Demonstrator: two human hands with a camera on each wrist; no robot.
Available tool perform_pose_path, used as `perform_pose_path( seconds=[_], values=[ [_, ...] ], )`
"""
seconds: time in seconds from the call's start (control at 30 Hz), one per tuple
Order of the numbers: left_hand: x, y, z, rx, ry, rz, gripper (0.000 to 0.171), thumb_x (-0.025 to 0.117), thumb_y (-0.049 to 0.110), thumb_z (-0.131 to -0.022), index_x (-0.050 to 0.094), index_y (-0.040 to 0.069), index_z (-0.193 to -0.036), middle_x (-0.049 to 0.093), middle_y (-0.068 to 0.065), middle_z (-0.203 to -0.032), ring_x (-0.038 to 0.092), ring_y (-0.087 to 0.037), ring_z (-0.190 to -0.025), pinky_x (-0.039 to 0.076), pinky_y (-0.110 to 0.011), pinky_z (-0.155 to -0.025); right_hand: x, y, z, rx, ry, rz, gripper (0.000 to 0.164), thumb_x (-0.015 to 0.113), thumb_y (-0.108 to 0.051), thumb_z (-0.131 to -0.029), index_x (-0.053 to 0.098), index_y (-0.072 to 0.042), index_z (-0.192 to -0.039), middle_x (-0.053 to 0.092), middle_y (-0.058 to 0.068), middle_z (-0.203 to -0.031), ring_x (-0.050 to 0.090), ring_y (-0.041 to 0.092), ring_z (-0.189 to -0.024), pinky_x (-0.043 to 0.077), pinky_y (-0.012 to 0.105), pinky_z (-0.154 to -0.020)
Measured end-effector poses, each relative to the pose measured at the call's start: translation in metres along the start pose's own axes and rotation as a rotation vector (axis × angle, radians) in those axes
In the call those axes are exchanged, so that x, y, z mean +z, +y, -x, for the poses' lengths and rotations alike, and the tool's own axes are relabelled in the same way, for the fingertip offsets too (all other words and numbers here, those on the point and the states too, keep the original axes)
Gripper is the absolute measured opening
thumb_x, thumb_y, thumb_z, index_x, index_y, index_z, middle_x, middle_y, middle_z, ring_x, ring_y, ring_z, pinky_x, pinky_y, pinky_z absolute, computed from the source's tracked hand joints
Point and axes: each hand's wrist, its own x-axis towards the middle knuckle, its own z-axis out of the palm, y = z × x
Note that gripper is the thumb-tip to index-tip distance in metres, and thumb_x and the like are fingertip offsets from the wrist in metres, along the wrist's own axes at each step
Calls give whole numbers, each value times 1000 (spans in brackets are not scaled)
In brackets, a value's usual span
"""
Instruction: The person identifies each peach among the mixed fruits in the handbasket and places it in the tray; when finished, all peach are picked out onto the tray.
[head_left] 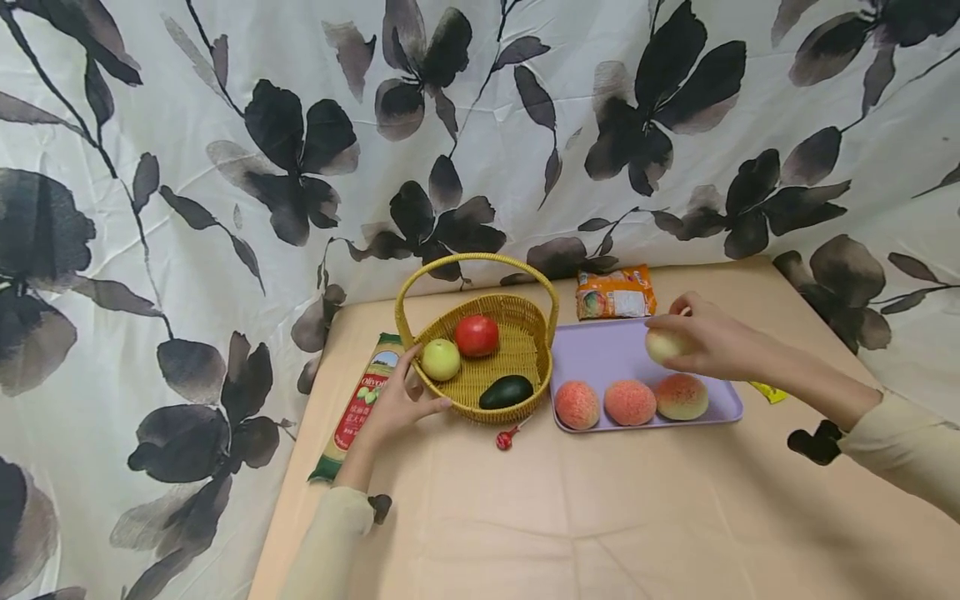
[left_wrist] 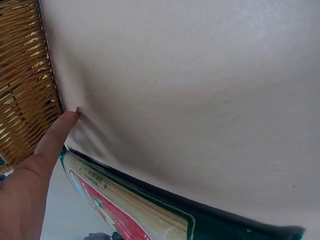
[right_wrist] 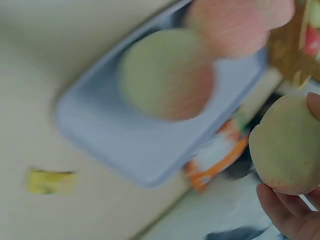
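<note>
My right hand (head_left: 701, 337) holds a pale peach (right_wrist: 285, 145) above the far right part of a lilac tray (head_left: 600, 346). Fingers and thumb curl about the fruit. Along the tray's near edge sit three reddish peaches (head_left: 630, 403) in a row. My left hand (head_left: 397, 400) rests against the left side of a yellow wicker basket (head_left: 517, 333) with an arched handle. Its thumb lies straight beside the woven wall in the left wrist view. Inside the basket are a green apple (head_left: 440, 360), a red pomegranate-like fruit (head_left: 477, 336) and an avocado (head_left: 506, 392).
Left of the basket lies a green and red noodle pack (head_left: 360, 400), partly under my left arm. A red lollipop (head_left: 505, 439) is before the basket. Behind the tray stands an orange snack bag (head_left: 617, 292); a yellow packet (right_wrist: 50, 181) lies to its right. Floral cloth (head_left: 495, 125) hangs behind.
</note>
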Motion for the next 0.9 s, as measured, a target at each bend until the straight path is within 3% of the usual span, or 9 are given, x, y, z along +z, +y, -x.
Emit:
perform_pose_path(
  seconds=[0.23,0.4,0.63,0.9],
  values=[
    [0,1,0,4,-2,13,114,91,27,-82,16,24,-167,11,-9,-175,18,-37,-161,39,-57,-122,9,48,24,137,-49,49,63,95,-21,-74,68,6,-125,55,26,-108,57,33,-92,50,42,-74],
    [1,-1,-1,-4,-4,0,113,92,31,-81,18,25,-166,12,-8,-175,19,-36,-161,40,-55,-122,21,68,37,159,-83,58,57,94,-17,-71,70,4,-118,57,25,-103,58,33,-86,50,38,-69],
    [2,-4,-4,2,-6,5,113,91,31,-82,17,24,-166,11,-8,-175,19,-37,-161,39,-55,-122,36,76,47,154,-128,23,57,94,-11,-65,70,5,-114,58,24,-98,59,30,-82,49,35,-66],
    [1,3,-3,-11,-9,26,114,91,24,-82,15,22,-167,8,-10,-175,20,-40,-160,36,-57,-124,40,74,49,211,-148,30,65,98,-21,-63,66,4,-114,56,23,-95,55,29,-78,44,31,-63]
  ],
)
